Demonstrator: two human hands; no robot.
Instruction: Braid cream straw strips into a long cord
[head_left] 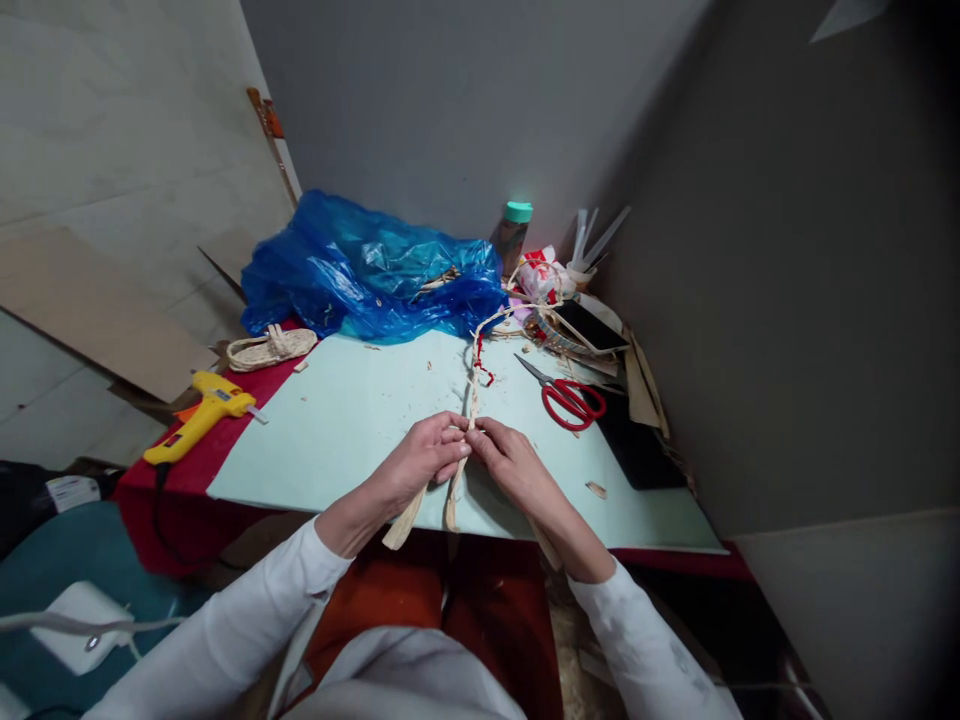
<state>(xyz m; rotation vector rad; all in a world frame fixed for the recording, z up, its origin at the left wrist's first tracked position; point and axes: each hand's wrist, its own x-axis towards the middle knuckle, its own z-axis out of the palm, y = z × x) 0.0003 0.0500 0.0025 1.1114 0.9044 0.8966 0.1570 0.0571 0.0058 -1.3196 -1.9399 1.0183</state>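
A pale braid of dry, straw-like strips (pixel 475 370) runs from the far right of the table toward me. At its near end my left hand (pixel 429 455) and my right hand (pixel 504 452) meet, their fingers pinched on the strips. Loose flat strip ends hang below the hands: one strip (pixel 406 522) under the left hand, another strip (pixel 452 505) between them, and a third strip (pixel 545 545) beneath my right forearm. A red cord (pixel 481 362) lies alongside the braid. Fingertips hide the exact crossing of the strips.
Red-handled scissors (pixel 566 393) lie to the right, near a dark flat slab (pixel 637 445). On the left are a yellow glue gun (pixel 202 415) and a small woven sandal (pixel 271 347). A blue plastic bag (pixel 360 270) and a green-lidded jar (pixel 514 232) stand at the back.
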